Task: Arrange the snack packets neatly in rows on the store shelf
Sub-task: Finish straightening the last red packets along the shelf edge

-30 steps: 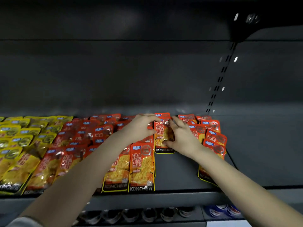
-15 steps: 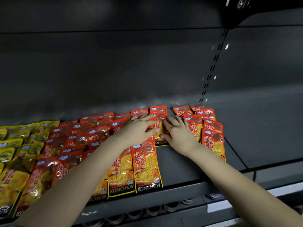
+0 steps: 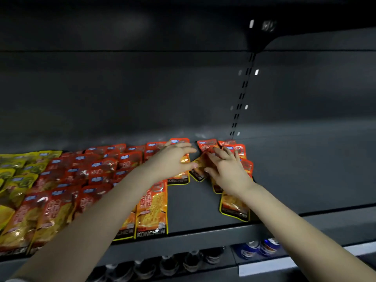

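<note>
Orange-red snack packets (image 3: 97, 169) lie in overlapping rows on the dark shelf (image 3: 193, 204). One small orange packet (image 3: 199, 168) sits tilted between my hands near the back. My right hand (image 3: 227, 171) pinches it, fingers on top and thumb at its lower edge. My left hand (image 3: 173, 159) rests with relaxed fingers over the back of a neighbouring row (image 3: 151, 210), its thumb tip touching the tilted packet's left edge. A short column of orange packets (image 3: 234, 206) runs under my right wrist.
Yellow packets (image 3: 20, 169) fill the shelf's left end. A bare strip of shelf lies between the two orange columns. A slotted upright (image 3: 242, 94) runs up the back wall. Bottles (image 3: 168, 263) and blue cans (image 3: 262, 246) stand on the shelf below.
The packet held between both hands has turned askew and shifted right toward the right column. My left hand has loosened from it. The view has shifted slightly.
</note>
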Demonstrator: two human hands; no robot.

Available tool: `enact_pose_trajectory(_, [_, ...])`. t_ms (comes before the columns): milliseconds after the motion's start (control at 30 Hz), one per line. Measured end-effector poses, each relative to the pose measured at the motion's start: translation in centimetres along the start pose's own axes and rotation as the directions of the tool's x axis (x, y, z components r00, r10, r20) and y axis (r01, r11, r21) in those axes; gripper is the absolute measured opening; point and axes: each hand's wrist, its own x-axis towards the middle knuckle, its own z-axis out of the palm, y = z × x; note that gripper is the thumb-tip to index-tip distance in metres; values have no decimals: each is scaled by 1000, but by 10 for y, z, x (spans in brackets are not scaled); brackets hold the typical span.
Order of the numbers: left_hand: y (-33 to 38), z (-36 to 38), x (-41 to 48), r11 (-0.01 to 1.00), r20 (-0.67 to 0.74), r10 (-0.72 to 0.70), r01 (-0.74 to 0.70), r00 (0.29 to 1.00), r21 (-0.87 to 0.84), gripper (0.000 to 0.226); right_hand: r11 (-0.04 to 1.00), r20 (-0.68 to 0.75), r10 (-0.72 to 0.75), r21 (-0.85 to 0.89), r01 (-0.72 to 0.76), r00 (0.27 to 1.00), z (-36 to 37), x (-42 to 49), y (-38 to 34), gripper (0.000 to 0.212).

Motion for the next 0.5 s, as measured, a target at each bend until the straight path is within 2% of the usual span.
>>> enact_pose_trajectory(233, [50,26,25,997,118,76,-75,990,-11,70,994,41,82,68,-85,996,-18,-32,58,60])
enact_pose_trajectory(400, [70,39,25,993,171,113,-107,979,-42,84,996,125,13,91,-24,992,-26,-53,87,88])
enact_pose_trajectory(500, [73,47,24,996,178,87,-82,980,-37,86,992,147,-9,129,-10,989,-25,-62,90,90])
